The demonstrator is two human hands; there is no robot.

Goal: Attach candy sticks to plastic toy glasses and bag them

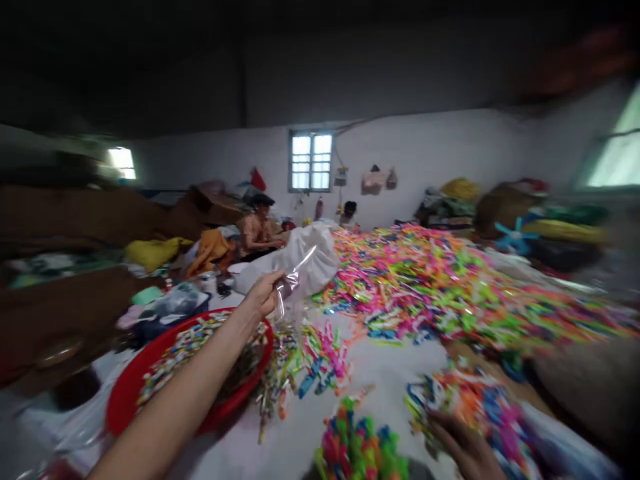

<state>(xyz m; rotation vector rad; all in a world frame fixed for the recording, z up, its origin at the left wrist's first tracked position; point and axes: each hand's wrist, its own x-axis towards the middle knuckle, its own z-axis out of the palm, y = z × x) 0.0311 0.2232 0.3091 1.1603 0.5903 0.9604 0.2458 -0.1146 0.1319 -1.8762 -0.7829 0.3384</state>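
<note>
My left hand (pixel 263 293) is stretched forward and closed in a pinch on a clear plastic bag (pixel 295 283), held up above a red basin (pixel 125 393). The basin is full of small wrapped pieces. My right hand (pixel 463 447) is low at the bottom right, blurred, resting on a heap of bright neon plastic toys (pixel 470 400); its fingers cannot be made out. A bundle of neon toys (pixel 357 447) stands between my arms.
A huge spread of neon plastic pieces (pixel 450 280) covers the white surface ahead. A white sack (pixel 305 257) lies behind the bag. Two people (pixel 257 230) sit at the back by the wall. Piled bags and boxes (pixel 150 253) line the left and right sides.
</note>
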